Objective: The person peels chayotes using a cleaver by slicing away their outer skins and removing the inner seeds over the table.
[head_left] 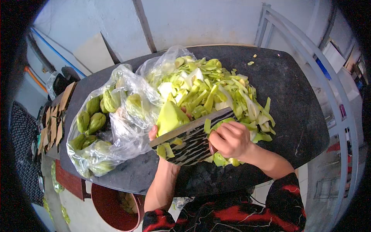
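My right hand (pixel 231 140) is closed around the handle of a broad cleaver (pixel 193 139), whose blade has dark and light stripes. Bits of green peel stick to the blade. Behind it, my left hand (pixel 153 132) grips a pale green, peeled chayote (pixel 170 118); the thumb shows at its left side, while most of the palm is hidden by the blade. The cleaver's edge lies close against the chayote. Beyond both hands spreads a heap of chayote peelings (pixel 216 92), partly lying on a clear plastic bag.
Several unpeeled chayotes (pixel 96 123) sit in a clear plastic bag (pixel 125 145) on the left of the dark table (pixel 297 104). Below the near edge stands a reddish-brown bucket (pixel 112 208). A grey metal railing (pixel 328 89) runs along the right, and a wall (pixel 201 23) rises behind.
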`<state>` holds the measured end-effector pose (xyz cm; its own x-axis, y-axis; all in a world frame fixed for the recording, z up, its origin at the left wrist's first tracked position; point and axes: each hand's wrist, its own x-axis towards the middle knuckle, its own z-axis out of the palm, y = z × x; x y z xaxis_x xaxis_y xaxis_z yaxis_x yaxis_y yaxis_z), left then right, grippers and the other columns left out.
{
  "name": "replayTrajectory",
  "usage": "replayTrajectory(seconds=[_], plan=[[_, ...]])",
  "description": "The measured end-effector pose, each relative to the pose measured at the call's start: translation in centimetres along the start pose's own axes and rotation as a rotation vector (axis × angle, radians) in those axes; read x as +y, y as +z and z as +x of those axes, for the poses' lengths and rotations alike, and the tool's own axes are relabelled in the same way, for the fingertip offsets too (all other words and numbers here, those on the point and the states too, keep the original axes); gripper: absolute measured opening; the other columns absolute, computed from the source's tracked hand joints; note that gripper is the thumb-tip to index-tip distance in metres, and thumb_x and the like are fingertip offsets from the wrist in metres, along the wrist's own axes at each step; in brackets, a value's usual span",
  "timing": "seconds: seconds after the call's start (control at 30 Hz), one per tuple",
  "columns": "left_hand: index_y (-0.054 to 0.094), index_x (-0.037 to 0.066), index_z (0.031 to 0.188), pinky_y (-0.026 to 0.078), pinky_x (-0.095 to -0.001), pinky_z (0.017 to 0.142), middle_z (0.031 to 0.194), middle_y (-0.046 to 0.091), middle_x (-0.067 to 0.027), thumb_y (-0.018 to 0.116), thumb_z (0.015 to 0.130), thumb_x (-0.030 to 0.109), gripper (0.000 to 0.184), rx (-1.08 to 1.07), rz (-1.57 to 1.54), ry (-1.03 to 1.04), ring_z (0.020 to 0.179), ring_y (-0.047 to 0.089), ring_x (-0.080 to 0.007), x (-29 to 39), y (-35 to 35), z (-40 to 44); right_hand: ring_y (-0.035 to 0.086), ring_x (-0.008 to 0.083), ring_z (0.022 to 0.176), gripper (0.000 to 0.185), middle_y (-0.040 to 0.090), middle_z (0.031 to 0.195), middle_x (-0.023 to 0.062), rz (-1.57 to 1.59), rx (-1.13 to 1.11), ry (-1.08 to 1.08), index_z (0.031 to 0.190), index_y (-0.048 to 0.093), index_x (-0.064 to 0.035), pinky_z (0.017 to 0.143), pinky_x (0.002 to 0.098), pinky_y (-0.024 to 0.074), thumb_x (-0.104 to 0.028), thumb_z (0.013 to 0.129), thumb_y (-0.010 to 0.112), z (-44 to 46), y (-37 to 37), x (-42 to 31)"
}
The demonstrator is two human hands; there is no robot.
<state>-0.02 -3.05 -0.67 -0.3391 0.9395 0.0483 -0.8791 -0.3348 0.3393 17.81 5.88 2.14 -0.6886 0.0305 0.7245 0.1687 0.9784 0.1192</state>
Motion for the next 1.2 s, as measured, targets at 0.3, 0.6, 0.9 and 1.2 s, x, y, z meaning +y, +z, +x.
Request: replayTrajectory(seconds=[0.3, 0.6, 0.9, 1.2], plan=[[0.045, 0.0, 0.136, 0.045, -0.0443, 0.101, 0.128, 0.055, -0.0227, 0.061, 0.077, 0.049, 0.079, 0.125, 0.112, 0.184, 0.116, 0.055, -0.0333, 1.1, -0.1, 0.4, 0.061, 0.0248, 0.053, 0.016, 0.056, 0.059, 0.0053, 0.12, -0.099, 0.272, 0.069, 0.054, -0.0111, 0.048, 0.0378, 0.05, -0.013, 0.067, 0.069, -0.7, 1.0, 2.4], [0.04, 0.003, 0.14, 0.049, -0.0455, 0.095, 0.128, 0.054, -0.0232, 0.061, 0.076, 0.051, 0.083, -0.065, 0.215, 0.09, 0.111, 0.058, -0.0347, 0.7, -0.5, -0.3, 0.062, 0.0265, 0.055, 0.016, 0.059, 0.062, 0.0066, 0.248, -0.119, 0.275, 0.069, 0.052, -0.0098, 0.048, 0.0389, 0.0493, -0.01, 0.067, 0.068, -0.5, 0.0, 1.8], [0.041, -0.001, 0.138, 0.052, -0.0466, 0.091, 0.127, 0.054, -0.0233, 0.064, 0.069, 0.044, 0.086, -0.163, 0.241, -0.015, 0.111, 0.058, -0.0371, 1.4, 0.3, -0.8, 0.057, 0.0265, 0.052, 0.021, 0.053, 0.059, 0.0069, 0.303, -0.099, 0.273, 0.069, 0.05, -0.006, 0.045, 0.0374, 0.0448, -0.003, 0.061, 0.069, 0.4, -1.6, 1.1], [0.04, 0.003, 0.139, 0.055, -0.0518, 0.075, 0.121, 0.058, -0.0208, 0.065, 0.067, 0.042, 0.085, -0.034, 0.197, -0.005, 0.1, 0.063, -0.0369, 1.2, -0.7, -1.1, 0.064, 0.032, 0.06, 0.019, 0.061, 0.065, 0.0101, 0.197, -0.157, 0.397, 0.08, 0.057, -0.0084, 0.054, 0.0427, 0.0515, -0.013, 0.067, 0.07, -0.8, 0.8, 2.7]])
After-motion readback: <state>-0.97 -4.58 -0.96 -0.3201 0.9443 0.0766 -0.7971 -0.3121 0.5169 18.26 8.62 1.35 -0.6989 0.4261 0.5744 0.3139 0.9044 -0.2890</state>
